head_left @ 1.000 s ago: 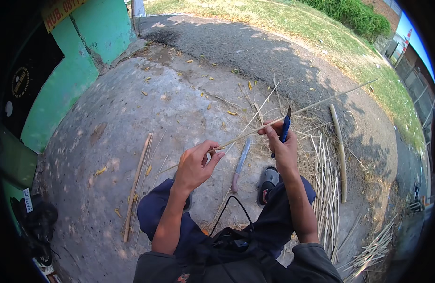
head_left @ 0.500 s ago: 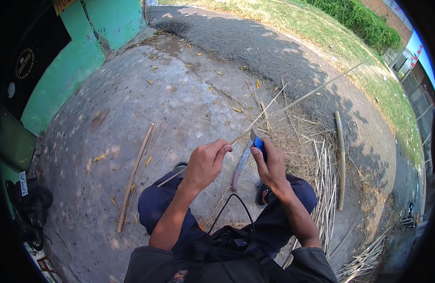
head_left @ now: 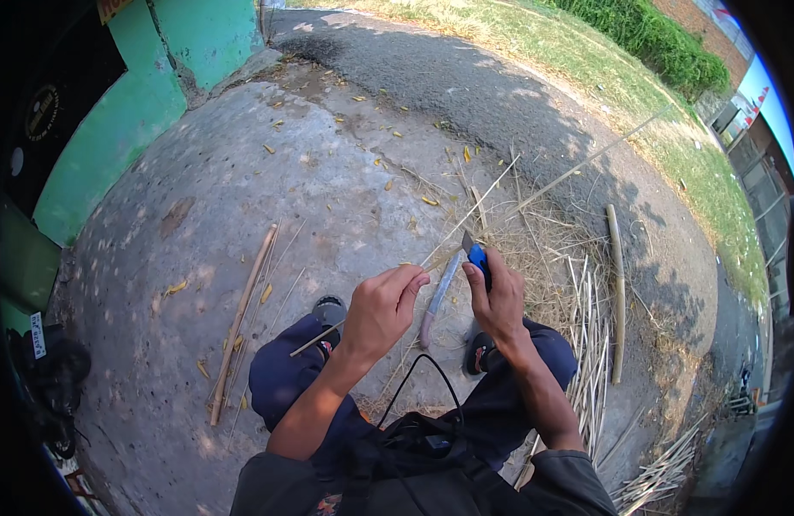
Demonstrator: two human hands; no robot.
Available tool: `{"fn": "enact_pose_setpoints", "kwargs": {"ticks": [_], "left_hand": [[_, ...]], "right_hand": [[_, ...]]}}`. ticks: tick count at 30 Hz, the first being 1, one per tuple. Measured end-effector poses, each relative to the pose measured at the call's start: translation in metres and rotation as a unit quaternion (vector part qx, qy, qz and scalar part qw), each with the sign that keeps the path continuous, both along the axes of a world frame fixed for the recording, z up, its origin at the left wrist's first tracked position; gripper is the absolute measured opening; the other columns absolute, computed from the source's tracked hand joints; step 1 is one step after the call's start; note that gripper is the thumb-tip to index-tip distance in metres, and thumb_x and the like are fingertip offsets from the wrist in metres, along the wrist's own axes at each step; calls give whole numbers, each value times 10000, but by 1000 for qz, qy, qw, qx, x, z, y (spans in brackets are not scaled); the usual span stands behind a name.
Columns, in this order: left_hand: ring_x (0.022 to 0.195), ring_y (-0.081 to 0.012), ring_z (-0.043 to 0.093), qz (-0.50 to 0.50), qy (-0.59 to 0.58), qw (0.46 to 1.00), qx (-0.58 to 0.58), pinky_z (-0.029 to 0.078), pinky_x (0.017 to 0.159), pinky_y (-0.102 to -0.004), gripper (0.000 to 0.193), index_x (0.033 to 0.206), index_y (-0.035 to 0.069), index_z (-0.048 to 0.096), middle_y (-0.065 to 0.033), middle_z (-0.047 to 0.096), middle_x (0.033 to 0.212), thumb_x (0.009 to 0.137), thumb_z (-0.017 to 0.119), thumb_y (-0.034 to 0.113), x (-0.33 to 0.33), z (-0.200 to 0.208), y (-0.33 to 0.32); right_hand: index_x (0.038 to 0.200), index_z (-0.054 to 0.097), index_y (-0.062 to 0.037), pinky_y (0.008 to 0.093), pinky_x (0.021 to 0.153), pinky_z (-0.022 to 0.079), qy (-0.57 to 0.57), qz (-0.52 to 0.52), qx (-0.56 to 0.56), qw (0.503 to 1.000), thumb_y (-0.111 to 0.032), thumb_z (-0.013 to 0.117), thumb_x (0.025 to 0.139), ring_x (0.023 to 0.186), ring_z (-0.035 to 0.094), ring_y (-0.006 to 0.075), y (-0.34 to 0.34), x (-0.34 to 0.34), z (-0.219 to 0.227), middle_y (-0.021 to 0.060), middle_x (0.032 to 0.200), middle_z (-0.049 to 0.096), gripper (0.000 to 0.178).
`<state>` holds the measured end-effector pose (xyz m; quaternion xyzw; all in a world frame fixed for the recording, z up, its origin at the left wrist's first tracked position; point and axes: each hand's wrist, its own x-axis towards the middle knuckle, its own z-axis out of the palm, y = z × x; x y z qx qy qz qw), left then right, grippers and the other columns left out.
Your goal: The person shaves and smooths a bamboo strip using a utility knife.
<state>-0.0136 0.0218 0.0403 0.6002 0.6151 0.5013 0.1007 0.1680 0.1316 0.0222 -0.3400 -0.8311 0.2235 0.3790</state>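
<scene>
My left hand (head_left: 381, 310) is closed around a long thin bamboo strip (head_left: 562, 177), whose short tail (head_left: 318, 338) sticks out behind the wrist over my left knee. The rest of the strip slants away to the far right. In my right hand (head_left: 500, 301) is a blue utility knife (head_left: 478, 258), its blade raised close to the strip; I cannot tell whether it touches. Below the hands, between my feet, a larger knife (head_left: 441, 297) lies on the ground with its handle toward me.
Many split bamboo strips (head_left: 590, 335) lie to my right beside a thicker bamboo pole (head_left: 617, 292). Shavings (head_left: 543, 232) cover the ground ahead. Another bamboo stick (head_left: 244, 322) lies at left. A green wall (head_left: 113, 163) stands far left; grass (head_left: 517, 47) borders the asphalt beyond.
My left hand has shifted slightly right and toward me, and the strip's tail sits lower over the knee. My right hand and the utility knife have moved slightly right.
</scene>
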Motion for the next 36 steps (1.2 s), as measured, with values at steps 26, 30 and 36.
{"fn": "enact_pose_setpoints", "kwargs": {"ticks": [26,30,36], "left_hand": [[690,-307,716,-12,11,1000,-14,519,619,-371,119,1011,5,723,-161,741,848,1028,657,102,7,6,-1],[657,-298,697,-27,-15,999,-14,505,603,-367,119,1019,1,725,-159,736,837,1026,659,100,6,3,0],[643,-287,689,-18,11,1000,-16,502,601,-362,117,1015,1,725,-153,732,829,1026,659,97,7,8,-1]], "right_hand": [[930,551,-41,433,505,429,7,-26,66,997,-313,695,1028,505,589,355,11,15,9,146,587,537,323],[938,561,-40,441,512,431,2,40,27,999,-297,683,1032,509,583,366,-1,11,0,151,585,526,299],[936,564,-33,448,531,429,20,-34,18,999,-290,663,1041,525,584,372,18,26,18,155,598,521,295]]}}
